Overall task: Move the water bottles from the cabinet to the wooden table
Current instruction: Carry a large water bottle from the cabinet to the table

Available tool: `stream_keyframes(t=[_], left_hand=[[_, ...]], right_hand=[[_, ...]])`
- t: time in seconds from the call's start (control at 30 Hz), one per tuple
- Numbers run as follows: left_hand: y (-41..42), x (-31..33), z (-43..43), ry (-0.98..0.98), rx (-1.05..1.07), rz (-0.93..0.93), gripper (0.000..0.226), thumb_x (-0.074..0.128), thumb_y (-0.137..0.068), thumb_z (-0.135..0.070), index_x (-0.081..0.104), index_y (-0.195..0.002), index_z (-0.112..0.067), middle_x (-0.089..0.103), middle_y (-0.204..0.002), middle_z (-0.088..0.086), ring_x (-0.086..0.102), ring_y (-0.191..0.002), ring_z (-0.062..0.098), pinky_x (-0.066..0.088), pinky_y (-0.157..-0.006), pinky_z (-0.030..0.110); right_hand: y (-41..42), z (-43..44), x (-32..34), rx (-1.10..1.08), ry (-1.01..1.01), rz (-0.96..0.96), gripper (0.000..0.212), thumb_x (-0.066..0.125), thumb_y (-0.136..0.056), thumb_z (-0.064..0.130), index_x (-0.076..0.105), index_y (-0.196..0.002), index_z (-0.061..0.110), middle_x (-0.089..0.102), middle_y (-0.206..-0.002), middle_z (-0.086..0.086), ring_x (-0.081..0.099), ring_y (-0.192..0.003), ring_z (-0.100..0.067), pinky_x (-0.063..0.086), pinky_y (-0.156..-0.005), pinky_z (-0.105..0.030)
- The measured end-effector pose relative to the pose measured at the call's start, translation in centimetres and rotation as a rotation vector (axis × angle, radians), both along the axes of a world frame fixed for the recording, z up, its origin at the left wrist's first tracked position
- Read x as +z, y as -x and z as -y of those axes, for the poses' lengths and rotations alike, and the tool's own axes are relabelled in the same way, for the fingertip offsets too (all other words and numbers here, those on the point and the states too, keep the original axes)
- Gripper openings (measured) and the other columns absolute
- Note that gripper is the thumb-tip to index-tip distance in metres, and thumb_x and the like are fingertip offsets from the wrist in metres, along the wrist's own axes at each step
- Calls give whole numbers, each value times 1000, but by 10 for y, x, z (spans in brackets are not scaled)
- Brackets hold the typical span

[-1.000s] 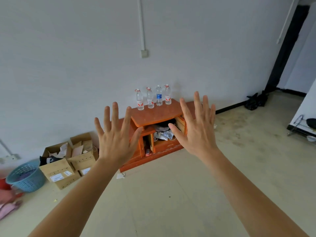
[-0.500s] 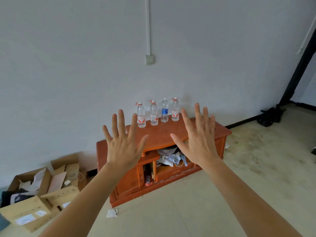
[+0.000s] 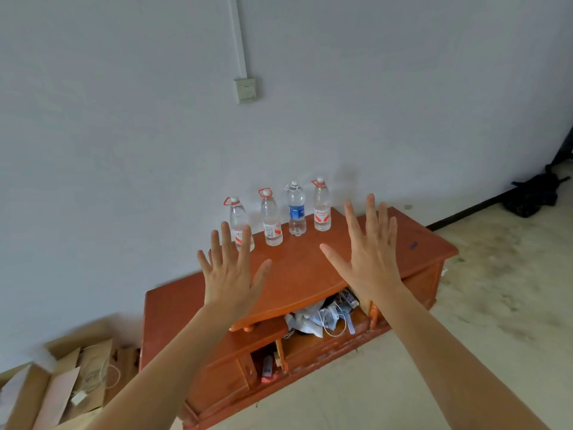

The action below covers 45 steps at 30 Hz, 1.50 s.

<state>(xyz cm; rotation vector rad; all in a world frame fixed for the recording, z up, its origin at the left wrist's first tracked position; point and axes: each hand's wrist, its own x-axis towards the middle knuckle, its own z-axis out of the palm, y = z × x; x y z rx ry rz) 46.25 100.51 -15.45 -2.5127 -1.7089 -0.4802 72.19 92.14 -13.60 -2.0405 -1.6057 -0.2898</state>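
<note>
Several clear water bottles stand in a row at the back of the orange-brown wooden cabinet (image 3: 297, 274), against the white wall. From left: a red-label bottle (image 3: 238, 218) partly behind my fingers, a second red-label bottle (image 3: 271, 221), a blue-label bottle (image 3: 296, 209), and a third red-label bottle (image 3: 322, 204). My left hand (image 3: 231, 274) is raised with fingers spread, just in front of the leftmost bottle. My right hand (image 3: 367, 252) is also spread, to the right of the row. Both hold nothing.
The cabinet's open front compartment holds crumpled papers and cables (image 3: 322, 315). Open cardboard boxes (image 3: 62, 386) sit on the floor at lower left. A dark bag (image 3: 531, 193) lies by the wall at right. A wall socket (image 3: 245, 88) is above the bottles.
The view has come closer to the cabinet and the bottles look larger. Both hands stay spread and have moved forward, nearer the bottle row.
</note>
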Motion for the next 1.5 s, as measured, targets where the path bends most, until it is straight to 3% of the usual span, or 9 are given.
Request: stream_keyframes(t=[0.1,0.23,0.63,0.8,0.97,1.2,1.33,1.43,1.5], left_hand=[[-26,-1,-61,15,50,-24,80,6,-94,-76,-34,-149,-35,-38,-159,6,-27,-150,31,-2,-121,64],[-45,2,-128,14,74,-39,80,10,-96,-75,-29,-153,-33,-36,-160,6,-26,-150,31,-6,-120,60],[-40,-77,-325,263,149,48,85,1,-84,-81,-38,-147,-39,-39,-158,7,-19,-153,35,3,-121,61],[-36,-88,-424,287,133,98,83,5,-84,-80,-43,-141,-43,-30,-163,9,-16,-154,32,4,-122,58],[-52,-122,-473,339,105,92,87,10,-87,-78,-31,-152,-36,-23,-165,12,-13,-154,34,9,-122,62],[-115,-150,-531,214,-55,92,83,21,-98,-71,-5,-161,-25,-12,-167,17,-14,-154,34,3,-124,57],[-165,-165,-561,201,-70,143,79,20,-98,-70,-9,-160,-28,-13,-168,12,-13,-155,31,-3,-124,52],[-199,-191,-586,254,-53,214,75,18,-98,-70,-4,-158,-33,-6,-169,10,-5,-156,31,11,-123,60],[-212,-207,-595,263,-29,334,68,35,-100,-63,10,-155,-32,5,-169,9,10,-155,32,31,-116,62]], right_hand=[[-40,-69,-5,39,48,-61,101,34,-90,82,-22,-159,33,-24,-167,-15,-13,-154,-43,2,-123,-62],[-68,-161,1,109,99,-96,106,38,-89,82,-26,-157,32,-29,-165,-13,-18,-154,-40,-1,-122,-58],[-54,-385,-69,306,274,-189,111,33,-82,91,-27,-156,35,-38,-162,-5,-29,-152,-29,-3,-124,-54],[-47,-481,-84,335,266,-196,111,53,-90,75,-24,-158,32,-32,-165,-4,-25,-154,-25,5,-125,-56],[-51,-525,-129,320,350,-277,113,54,-88,77,-26,-157,34,-30,-166,-2,-22,-155,-25,8,-126,-55],[-86,-574,-228,281,543,-451,116,49,-83,84,-29,-154,38,-25,-168,-5,-17,-156,-26,10,-126,-55],[-93,-603,-276,359,590,-533,119,56,-82,81,-25,-157,35,-23,-169,-1,-15,-156,-22,12,-125,-51],[-96,-623,-314,386,552,-627,120,61,-83,78,-19,-159,31,-21,-169,2,-14,-156,-16,11,-124,-43],[-96,-633,-336,386,497,-698,121,65,-83,74,-15,-161,27,-17,-170,3,-14,-155,-9,10,-125,-37]])
